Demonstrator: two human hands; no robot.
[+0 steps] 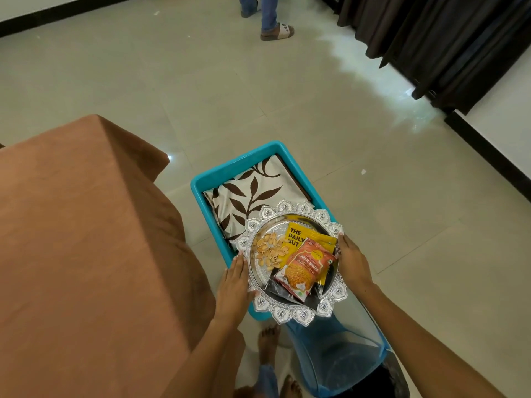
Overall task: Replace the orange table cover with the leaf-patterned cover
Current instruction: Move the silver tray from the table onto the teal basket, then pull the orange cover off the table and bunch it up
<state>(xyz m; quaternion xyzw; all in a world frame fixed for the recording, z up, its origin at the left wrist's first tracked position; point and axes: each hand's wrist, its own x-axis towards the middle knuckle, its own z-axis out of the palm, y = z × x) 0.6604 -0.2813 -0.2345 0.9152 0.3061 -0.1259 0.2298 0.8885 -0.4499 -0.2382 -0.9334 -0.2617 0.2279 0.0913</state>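
Head view. Both hands hold a round silver tray (296, 313) with a scalloped, embossed rim. Left hand (234, 285): fingers straight and together, laid flat along the tray's left rim. Right hand (352, 261): fingers curled over the right rim, gripping it. On the tray: a loose heap of nut shells (268, 249) at left, a yellow nut packet (298, 235), and a red snack packet (306, 271) lying partly over the yellow one.

The tray is above the near end of a blue tub (201, 182) standing on the tiled floor (373, 168) just beside the worktop's right edge. The leaf-patterned cover (253, 191), folded, lies inside the tub. The orange cover (80, 225) is spread over the worktop, draped down its right edge and far corner.

Far across the floor: another person's legs (270, 15). Dark curtains (448, 41) at upper right.
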